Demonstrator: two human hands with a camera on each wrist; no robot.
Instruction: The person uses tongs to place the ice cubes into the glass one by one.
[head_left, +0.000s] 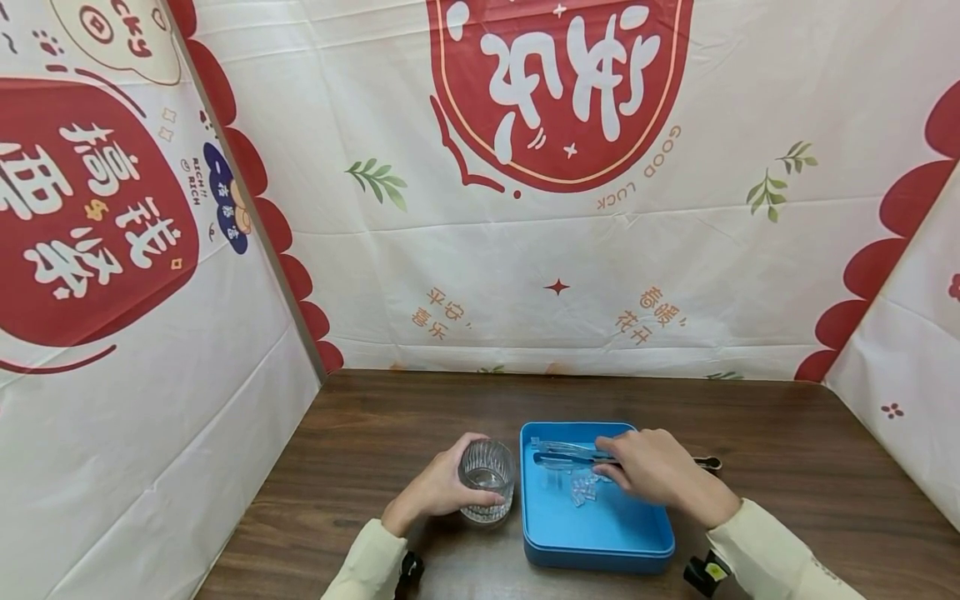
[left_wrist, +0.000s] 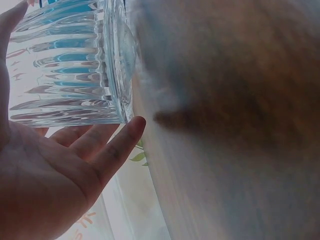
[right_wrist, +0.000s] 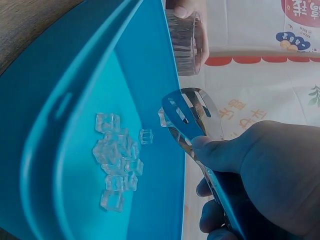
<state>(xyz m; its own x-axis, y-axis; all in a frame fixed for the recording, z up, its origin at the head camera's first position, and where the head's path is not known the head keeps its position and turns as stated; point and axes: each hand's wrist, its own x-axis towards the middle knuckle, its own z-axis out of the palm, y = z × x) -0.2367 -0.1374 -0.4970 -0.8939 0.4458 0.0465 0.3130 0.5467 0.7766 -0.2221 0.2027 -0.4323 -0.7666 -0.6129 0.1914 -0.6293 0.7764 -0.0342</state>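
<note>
A ribbed clear glass (head_left: 487, 483) stands on the table just left of the blue tray. My left hand (head_left: 450, 483) holds it from the left side, thumb across the front and fingers round the back. In the left wrist view the glass (left_wrist: 70, 75) rests against the fingers. My right hand (head_left: 652, 471) grips metal tongs (head_left: 570, 452) over the tray. One clear cube (right_wrist: 162, 117) sits at the slotted tips of the tongs in the right wrist view. Several more clear cubes (right_wrist: 115, 155) lie heaped on the tray floor, below the tongs.
The blue tray (head_left: 600, 537) has raised walls and stands right of the glass. Brown wooden table (head_left: 360, 417) surrounds both. A white printed cloth (head_left: 487, 258) hangs behind the table's back edge, with more cloth at both sides.
</note>
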